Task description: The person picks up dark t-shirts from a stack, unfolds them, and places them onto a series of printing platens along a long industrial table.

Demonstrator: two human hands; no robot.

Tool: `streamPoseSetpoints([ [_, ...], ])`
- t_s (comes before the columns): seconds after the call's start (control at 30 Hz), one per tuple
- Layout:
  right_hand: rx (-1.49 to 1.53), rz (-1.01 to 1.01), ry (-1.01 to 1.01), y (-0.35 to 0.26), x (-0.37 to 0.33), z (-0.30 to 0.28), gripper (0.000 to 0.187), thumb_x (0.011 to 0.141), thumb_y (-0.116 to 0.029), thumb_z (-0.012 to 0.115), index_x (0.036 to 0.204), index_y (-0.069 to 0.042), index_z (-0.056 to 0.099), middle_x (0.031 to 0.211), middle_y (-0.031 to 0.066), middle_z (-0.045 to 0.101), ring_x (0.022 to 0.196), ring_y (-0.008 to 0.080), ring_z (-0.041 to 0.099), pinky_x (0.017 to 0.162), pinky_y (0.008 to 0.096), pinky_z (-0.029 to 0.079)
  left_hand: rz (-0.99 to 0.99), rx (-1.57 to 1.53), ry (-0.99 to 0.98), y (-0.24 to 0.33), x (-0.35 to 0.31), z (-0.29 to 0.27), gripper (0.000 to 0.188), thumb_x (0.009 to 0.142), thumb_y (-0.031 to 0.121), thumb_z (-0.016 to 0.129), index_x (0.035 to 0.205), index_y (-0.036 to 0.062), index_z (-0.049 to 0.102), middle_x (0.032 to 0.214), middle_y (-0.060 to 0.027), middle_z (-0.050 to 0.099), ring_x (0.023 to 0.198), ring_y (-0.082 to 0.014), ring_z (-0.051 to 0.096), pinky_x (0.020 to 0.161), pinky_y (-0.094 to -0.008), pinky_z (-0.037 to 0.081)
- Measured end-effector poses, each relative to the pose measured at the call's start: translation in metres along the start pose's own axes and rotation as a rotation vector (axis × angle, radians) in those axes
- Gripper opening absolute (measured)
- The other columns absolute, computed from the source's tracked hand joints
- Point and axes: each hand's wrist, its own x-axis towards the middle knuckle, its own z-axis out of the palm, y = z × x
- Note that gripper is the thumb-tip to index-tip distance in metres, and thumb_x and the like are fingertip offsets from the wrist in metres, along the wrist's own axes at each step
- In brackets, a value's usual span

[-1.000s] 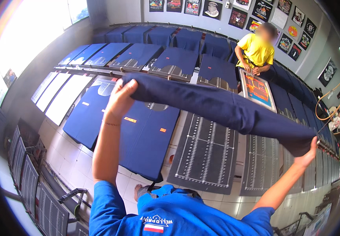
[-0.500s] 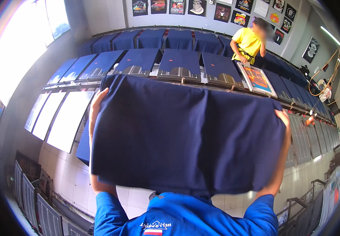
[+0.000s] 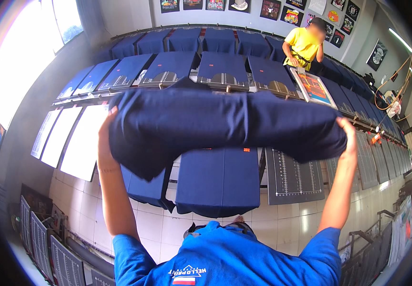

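A navy T-shirt (image 3: 225, 119) is stretched out in the air in front of me, bunched into a wide band with its lower left part hanging in a drooping fold. My left hand (image 3: 106, 131) is closed on its left edge. My right hand (image 3: 349, 136) grips the right end, with the thumb on top and the other fingers partly hidden. Beneath the cloth, a board covered in navy fabric (image 3: 218, 181) lies nearest me. To its right is a bare grey board (image 3: 295, 176) with white ruler marks.
Beyond a rail, rows of boards covered with navy shirts (image 3: 222, 66) run across the room. A person in a yellow top (image 3: 302, 45) stands by a framed printing screen (image 3: 313, 88). White boards (image 3: 84, 143) lie at left; racked boards (image 3: 65, 260) stand at lower left.
The T-shirt has gone from a broad hanging sheet to a narrower band as its lower part swung up and away, uncovering the boards below. Both hands still hold its ends.
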Motion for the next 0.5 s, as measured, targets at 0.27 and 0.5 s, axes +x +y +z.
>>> streamPoseSetpoints([
  [0.27, -0.325, 0.478, 0.216, 0.232, -0.109, -0.115, 0.009, 0.070, -0.012, 0.067, 0.073, -0.010, 0.059, 0.078, 0.0033, 0.062, 0.073, 0.0160, 0.058, 0.071, 0.0318, 0.048, -0.365, 0.480, 0.383, -0.167, -0.134, -0.197, 0.043, 0.080, 0.015, 0.064, 0.117, -0.0044, 0.055, 0.099, -0.0060, 0.063, 0.090, -0.0140, 0.058, 0.086, -0.0266, 0.044],
  [0.5, -0.016, 0.584, 0.120, 0.288, -0.162, -0.119, 0.036, 0.080, -0.003, 0.051, 0.115, 0.005, 0.054, 0.110, 0.0148, 0.062, 0.099, 0.0242, 0.061, 0.090, 0.0351, 0.049, -0.470, 0.316, 0.317, -0.205, -0.189, -0.234, 0.036, 0.087, 0.006, 0.051, 0.122, -0.0012, 0.053, 0.110, -0.0081, 0.062, 0.096, -0.0170, 0.061, 0.086, -0.0290, 0.048],
])
